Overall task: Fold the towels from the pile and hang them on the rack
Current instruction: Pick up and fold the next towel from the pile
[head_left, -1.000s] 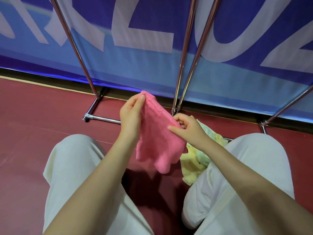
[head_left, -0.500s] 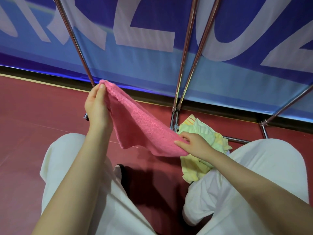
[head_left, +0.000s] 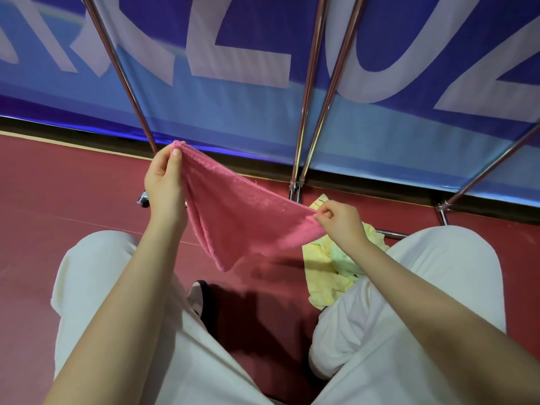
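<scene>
A pink towel (head_left: pixel 239 211) is stretched in the air between my hands, sagging to a point below. My left hand (head_left: pixel 165 182) pinches its upper left corner, thumb on the near side. My right hand (head_left: pixel 340 219) pinches the lower right corner. Under my right hand a pile of pale yellow and green towels (head_left: pixel 330 270) lies on the red floor, partly hidden by my right knee. The rack's chrome tubes (head_left: pixel 309 92) rise behind the towel, and their feet stand on the floor.
A blue banner (head_left: pixel 233 112) with large white letters runs along the back behind the rack. My knees in white trousers (head_left: pixel 432 287) frame the view. A shoe (head_left: pixel 198 299) shows between them on the red floor (head_left: pixel 58 194).
The hands have pulled apart, spreading the pink towel from a bunched hang into a taut span. The right hand shifted right and now pinches the towel's corner.
</scene>
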A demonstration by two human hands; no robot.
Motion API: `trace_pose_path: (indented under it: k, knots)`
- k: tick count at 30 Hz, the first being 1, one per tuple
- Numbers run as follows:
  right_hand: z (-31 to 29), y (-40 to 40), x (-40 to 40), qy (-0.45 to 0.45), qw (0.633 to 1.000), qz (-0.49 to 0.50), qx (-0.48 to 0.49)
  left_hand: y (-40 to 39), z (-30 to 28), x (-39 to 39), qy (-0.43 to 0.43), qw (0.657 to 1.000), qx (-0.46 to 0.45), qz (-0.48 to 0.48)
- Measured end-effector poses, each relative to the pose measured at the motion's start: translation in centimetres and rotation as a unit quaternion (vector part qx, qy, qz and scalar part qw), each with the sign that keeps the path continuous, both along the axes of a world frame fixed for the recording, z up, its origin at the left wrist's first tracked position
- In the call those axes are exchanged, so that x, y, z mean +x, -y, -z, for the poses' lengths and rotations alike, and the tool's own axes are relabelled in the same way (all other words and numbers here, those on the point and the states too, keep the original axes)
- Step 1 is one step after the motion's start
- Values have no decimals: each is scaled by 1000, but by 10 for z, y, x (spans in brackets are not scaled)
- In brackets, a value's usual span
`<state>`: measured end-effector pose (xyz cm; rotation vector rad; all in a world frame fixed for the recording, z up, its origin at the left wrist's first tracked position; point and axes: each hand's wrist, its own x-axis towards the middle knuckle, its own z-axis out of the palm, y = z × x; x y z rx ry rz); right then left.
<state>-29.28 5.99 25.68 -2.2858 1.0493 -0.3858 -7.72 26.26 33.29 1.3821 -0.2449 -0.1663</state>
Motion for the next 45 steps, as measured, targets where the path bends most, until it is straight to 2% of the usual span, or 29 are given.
trace_pose_path:
  k: [4, 7, 11, 13, 16, 19, 22, 25, 28, 31, 33, 36, 38, 42, 45]
  knots:
    - [0, 6, 1, 34, 999, 24, -15, -2, 10, 9, 0, 997, 67, -49]
    - [0, 8, 3, 49, 998, 23, -42, -1, 19, 12, -39, 996, 67, -53]
    - [1, 12, 3, -16, 996, 37, -83, 2, 29, 11, -84, 994, 57, -42]
    - [-3, 15, 3, 6, 999, 52, -8, 4, 31, 10, -89, 994, 54, -33]
    - [-19, 14, 4, 177, 965, 84, 177, 8, 32, 7, -82, 995, 51, -29]
    - [-32, 14, 1, 271, 929, 99, 230, 11, 34, 5, -73, 996, 47, -23]
    - [-35, 18, -3, 284, 917, 118, 252, 16, 35, 3, -20, 995, 85, -47]
    - [-30, 24, -7, 245, 938, 148, 197, 20, 39, 0, 107, 974, 190, -57]
    - [-29, 29, -15, 197, 966, 145, 88, 21, 47, -5, 230, 905, 353, -64]
    - [-30, 31, -24, 191, 971, 145, 8, 21, 53, -11, 286, 847, 440, -89]
    - [-30, 31, -28, 205, 968, 144, -6, 23, 54, -11, 287, 846, 438, -98]
    - [-28, 29, -29, 199, 971, 130, -7, 27, 58, -8, 238, 885, 391, -85]
    - [-26, 30, -29, 199, 971, 130, -3, 30, 61, -8, 201, 897, 390, -53]
    - [-27, 32, -29, 226, 963, 148, 14, 38, 64, -20, 182, 882, 432, 53]
    - [-27, 34, -28, 236, 958, 161, 25, 42, 66, -28, 172, 874, 446, 91]
